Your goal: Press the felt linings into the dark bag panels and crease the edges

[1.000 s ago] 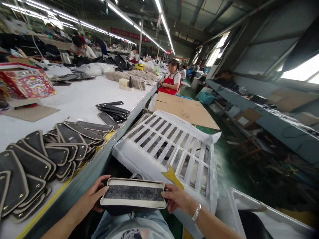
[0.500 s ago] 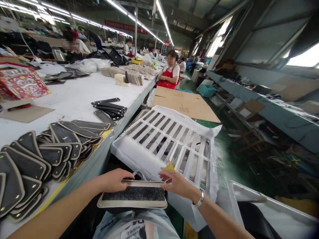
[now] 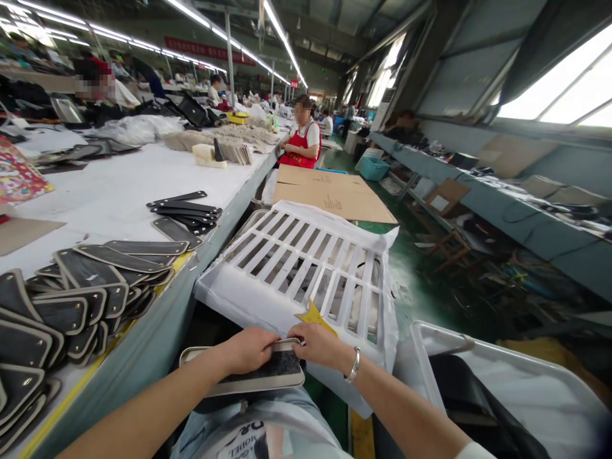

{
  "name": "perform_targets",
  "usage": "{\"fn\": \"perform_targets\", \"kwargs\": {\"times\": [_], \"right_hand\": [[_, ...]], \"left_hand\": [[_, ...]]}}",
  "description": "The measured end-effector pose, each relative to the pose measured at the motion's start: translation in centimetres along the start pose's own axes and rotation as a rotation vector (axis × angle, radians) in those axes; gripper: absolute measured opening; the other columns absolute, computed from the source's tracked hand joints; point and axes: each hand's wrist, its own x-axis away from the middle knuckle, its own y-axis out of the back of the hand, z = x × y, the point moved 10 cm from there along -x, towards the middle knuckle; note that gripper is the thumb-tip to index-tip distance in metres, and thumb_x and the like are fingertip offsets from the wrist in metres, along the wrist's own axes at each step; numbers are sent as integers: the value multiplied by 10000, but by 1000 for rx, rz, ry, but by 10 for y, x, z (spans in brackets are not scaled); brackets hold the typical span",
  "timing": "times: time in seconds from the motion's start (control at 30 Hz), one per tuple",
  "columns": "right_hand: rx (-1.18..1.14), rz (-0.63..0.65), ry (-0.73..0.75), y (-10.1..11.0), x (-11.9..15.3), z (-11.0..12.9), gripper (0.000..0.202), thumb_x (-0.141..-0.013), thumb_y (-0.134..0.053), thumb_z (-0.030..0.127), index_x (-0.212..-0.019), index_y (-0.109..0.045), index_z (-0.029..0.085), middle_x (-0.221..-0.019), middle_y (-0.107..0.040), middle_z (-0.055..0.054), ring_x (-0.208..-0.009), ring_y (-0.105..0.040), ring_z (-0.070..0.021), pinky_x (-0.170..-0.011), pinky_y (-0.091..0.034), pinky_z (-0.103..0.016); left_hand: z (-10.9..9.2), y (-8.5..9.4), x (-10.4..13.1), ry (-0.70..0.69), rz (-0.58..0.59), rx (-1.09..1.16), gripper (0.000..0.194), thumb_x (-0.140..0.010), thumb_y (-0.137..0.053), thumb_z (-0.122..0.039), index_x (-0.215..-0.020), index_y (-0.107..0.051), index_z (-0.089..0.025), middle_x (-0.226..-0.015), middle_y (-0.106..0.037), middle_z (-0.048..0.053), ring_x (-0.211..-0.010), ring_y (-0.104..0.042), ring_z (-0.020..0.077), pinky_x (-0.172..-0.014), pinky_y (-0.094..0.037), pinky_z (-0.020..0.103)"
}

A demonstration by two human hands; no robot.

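Note:
A dark panel with a cream edge (image 3: 258, 381) lies over my lap, in front of the white slatted rack. My left hand (image 3: 251, 350) has its fingers bent and pressed on the panel's upper edge. Close beside it, my right hand (image 3: 318, 344), with a silver bracelet at the wrist, pinches the same edge near its right corner. The fingertips of both hands nearly meet. A yellow star-like piece (image 3: 315, 317) lies on the rack just beyond my right hand.
Dark, cream-edged pieces (image 3: 100, 274) overlap along the edge of the white table (image 3: 119, 185) at left. The slatted rack (image 3: 306, 261) stands ahead, cardboard (image 3: 335, 194) behind it. A white bin (image 3: 507, 363) is at right. A person in a red apron (image 3: 302, 143) sits farther off.
My left hand has moved right along the panel's edge, and both hands are now close together with fingers closed on it. The view has turned somewhat to the right.

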Motion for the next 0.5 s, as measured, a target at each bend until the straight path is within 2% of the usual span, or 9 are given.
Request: {"fn": "perform_targets", "kwargs": {"times": [0.1,0.23,0.33,0.5], "right_hand": [[23,-50,84,3,4,10,277,-716,-534,118,-961,-649,179,-847,-647,-7,-755,-565,-122,-687,-419,-203],[130,-51,200,2,8,24,189,-847,-484,136,-927,-651,171,-838,-651,-22,-778,-576,-133,-726,-431,-222],[247,-15,224,-3,8,27,213,-899,-443,132,-876,-654,150,-798,-653,-46,-755,-579,-159,-717,-434,-251],[338,14,232,-12,6,25,181,-890,-471,121,-836,-642,146,-786,-658,-60,-740,-575,-172,-691,-426,-262]], "left_hand": [[3,-11,-9,24,5,-51,315,-810,-396,-169,-923,-690,-167,-913,-735,125,-865,-682,287,-757,-496,341],[5,-15,-12,-7,12,-67,322,-816,-392,-164,-966,-677,-174,-970,-727,124,-898,-675,289,-779,-493,348],[2,-13,-12,-33,12,-63,328,-818,-389,-160,-984,-671,-179,-994,-723,114,-926,-666,290,-797,-488,354],[-5,-13,-10,-38,18,-60,333,-824,-379,-154,-974,-675,-187,-982,-726,104,-917,-667,277,-773,-493,338]]}}
